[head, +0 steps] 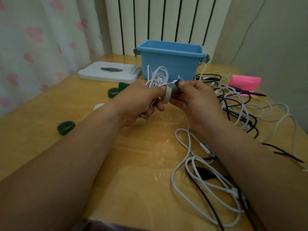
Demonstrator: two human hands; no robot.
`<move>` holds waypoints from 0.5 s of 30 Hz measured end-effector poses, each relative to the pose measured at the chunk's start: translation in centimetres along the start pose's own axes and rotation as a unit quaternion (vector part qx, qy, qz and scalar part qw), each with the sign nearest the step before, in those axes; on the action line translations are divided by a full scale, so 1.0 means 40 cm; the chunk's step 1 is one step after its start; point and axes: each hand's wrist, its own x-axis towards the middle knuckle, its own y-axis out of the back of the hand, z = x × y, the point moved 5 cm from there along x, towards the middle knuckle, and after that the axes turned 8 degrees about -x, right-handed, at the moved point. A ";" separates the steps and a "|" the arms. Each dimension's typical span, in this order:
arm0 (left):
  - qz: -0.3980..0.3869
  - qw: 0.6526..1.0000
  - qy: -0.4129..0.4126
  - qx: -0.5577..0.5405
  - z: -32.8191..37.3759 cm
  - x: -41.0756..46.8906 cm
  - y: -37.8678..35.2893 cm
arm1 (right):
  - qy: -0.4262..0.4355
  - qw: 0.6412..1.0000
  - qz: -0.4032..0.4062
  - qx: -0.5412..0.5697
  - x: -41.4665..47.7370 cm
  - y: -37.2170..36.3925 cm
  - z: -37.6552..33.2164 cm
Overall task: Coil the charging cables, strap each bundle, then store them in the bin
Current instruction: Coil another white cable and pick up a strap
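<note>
White cable coil [158, 77] held over mid table [116, 164], just before blue bin [168, 64] at far edge. L hand [141, 99] clamps the loops; R hand [191, 97] pinches strap [166, 97] end. Risk, imo: strap slips, loops spring loose w/ slack grip.

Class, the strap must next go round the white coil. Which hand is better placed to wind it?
Right. The right hand pinches the free end of the strap, while the left hand grips the white coil and had probably best just steady it.
</note>
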 end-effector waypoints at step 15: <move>0.155 0.891 0.006 0.427 0.017 0.019 0.159 | 0.009 0.997 0.048 -0.057 -0.005 0.038 -0.029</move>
